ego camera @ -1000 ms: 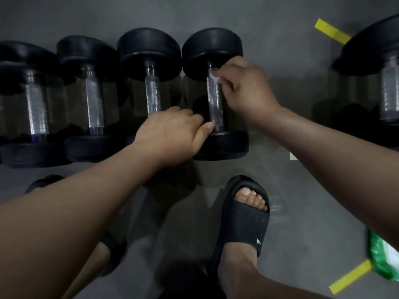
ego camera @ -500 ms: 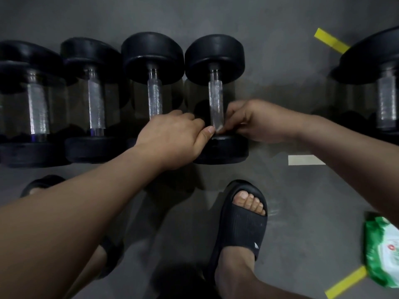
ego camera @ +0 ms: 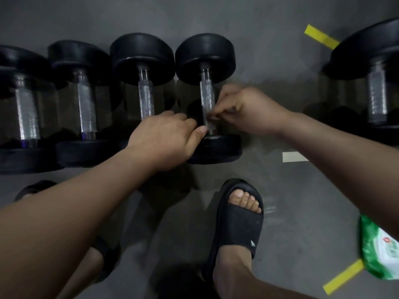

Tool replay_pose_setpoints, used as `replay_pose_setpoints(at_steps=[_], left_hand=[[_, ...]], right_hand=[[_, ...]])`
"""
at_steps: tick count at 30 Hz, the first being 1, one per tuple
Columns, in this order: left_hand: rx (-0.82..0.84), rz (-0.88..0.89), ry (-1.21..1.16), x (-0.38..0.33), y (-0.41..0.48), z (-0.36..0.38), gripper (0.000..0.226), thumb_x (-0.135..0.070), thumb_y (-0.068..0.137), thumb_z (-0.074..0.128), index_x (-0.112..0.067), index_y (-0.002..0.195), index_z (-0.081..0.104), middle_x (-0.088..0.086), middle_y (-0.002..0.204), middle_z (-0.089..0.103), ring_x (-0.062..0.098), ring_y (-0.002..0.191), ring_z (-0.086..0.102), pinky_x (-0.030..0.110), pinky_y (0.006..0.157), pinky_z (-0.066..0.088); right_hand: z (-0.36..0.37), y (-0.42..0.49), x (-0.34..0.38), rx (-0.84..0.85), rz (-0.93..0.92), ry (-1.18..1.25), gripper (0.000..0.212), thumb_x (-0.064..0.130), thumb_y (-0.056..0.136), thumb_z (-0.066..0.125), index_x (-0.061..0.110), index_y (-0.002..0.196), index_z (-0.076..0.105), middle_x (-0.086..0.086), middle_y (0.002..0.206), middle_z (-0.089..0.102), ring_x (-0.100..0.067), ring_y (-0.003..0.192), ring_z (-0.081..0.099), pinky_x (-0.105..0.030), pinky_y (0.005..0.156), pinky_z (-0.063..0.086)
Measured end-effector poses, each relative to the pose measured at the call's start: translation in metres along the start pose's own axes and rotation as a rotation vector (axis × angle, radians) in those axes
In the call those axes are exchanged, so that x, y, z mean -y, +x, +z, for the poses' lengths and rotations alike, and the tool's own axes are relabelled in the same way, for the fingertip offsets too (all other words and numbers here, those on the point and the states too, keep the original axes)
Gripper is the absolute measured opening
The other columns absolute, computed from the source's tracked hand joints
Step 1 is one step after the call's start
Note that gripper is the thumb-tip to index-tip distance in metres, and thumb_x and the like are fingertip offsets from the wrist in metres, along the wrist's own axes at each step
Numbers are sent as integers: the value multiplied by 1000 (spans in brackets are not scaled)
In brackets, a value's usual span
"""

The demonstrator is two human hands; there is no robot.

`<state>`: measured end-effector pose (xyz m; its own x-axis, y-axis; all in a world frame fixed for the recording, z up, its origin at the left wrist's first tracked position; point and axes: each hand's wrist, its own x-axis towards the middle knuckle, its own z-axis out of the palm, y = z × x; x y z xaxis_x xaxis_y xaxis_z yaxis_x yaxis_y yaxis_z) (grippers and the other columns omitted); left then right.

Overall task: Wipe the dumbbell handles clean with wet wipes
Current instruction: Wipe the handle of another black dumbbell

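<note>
From the head camera, looking down, four black dumbbells lie in a row on the grey floor [ego camera: 269, 100], with a fifth dumbbell [ego camera: 375, 72] well apart at the right edge. The person works on the rightmost dumbbell [ego camera: 207, 98] of the row. Their right hand [ego camera: 250, 111] is pinched shut against the lower part of its metal handle [ego camera: 207, 100], with a small pale scrap of wet wipe [ego camera: 212, 119] just showing between the fingertips and the bar. The left hand [ego camera: 164, 139] rests curled over the near weight of that dumbbell, its thumb touching the bottom end of the handle; I cannot tell whether it grips anything. The dumbbell beside it [ego camera: 143, 83] lies just to the left, its near end hidden under the left hand.

Closer in, the right foot sits in a black slipper [ego camera: 237, 225] on the floor. A green and white pack of wipes [ego camera: 377, 249] lies at the right edge, next to a strip of yellow tape [ego camera: 343, 277]. A pale rectangle of tape [ego camera: 294, 157] lies near the right forearm
</note>
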<state>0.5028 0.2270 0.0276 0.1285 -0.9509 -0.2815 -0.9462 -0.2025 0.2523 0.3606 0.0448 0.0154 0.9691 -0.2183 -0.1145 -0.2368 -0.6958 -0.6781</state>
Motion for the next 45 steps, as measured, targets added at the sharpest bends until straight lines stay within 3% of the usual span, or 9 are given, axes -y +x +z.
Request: replay_pose_setpoints(at_steps=[3,7,10,17,25,30,33,39,45], left_hand=[[-14,12,2,1,0,0,54,-59,101,17,-26,96,60,-4,94,61,24,97,58,35,66,34],[-6,33,-4,3,-2,0,56,-68,96,15,-28,87,54,-8,84,49,23,94,57,35,66,35],[31,71,21,7,-3,-1,61,-76,88,20,-27,91,55,-8,86,48,22,95,55,35,68,36],[92,160,-23,12,-2,-4,57,-74,91,21,-27,92,53,-9,90,45,20,95,51,36,72,42],[20,106,76,-14,-7,4,55,-59,96,21,-18,98,59,5,99,57,30,96,55,41,79,44],[-27,71,22,-43,2,4,52,-55,100,25,-15,101,59,8,101,58,33,94,57,42,77,44],[50,39,-71,-56,11,1,56,-61,99,25,-16,113,55,8,113,56,32,105,56,42,81,46],[172,215,-220,-33,12,5,77,-64,88,58,-17,146,39,6,129,51,26,114,57,43,93,52],[192,205,-340,-25,14,7,82,-54,80,75,-22,148,42,1,130,52,24,115,57,40,93,51]], right_hand=[[11,7,-8,-197,140,14,10,19,92,73,19,98,80,-2,91,60,-12,80,61,-26,77,50],[11,-2,-7,-89,134,109,11,15,90,71,16,95,80,3,90,55,1,75,57,-15,75,44],[6,-6,-1,32,80,96,13,13,87,71,17,94,81,0,89,59,-5,77,59,-16,74,45],[17,25,-16,-356,249,104,10,23,93,71,19,92,81,11,85,51,-1,73,54,-14,72,44],[9,-6,-17,-166,150,45,12,20,93,72,16,99,81,-6,92,62,-14,84,61,-22,78,47],[10,12,-20,-388,215,43,17,18,94,65,15,101,80,-8,97,63,-15,86,62,-16,79,46],[8,5,-23,-397,261,48,17,18,94,65,15,103,79,-7,98,62,-14,87,62,-14,79,46],[6,-13,-26,-342,114,-110,17,19,95,66,10,101,80,-9,96,65,-18,85,64,-19,79,47],[12,0,-25,-424,169,-118,25,20,98,58,7,104,78,-10,98,63,-20,85,61,-19,77,42]])
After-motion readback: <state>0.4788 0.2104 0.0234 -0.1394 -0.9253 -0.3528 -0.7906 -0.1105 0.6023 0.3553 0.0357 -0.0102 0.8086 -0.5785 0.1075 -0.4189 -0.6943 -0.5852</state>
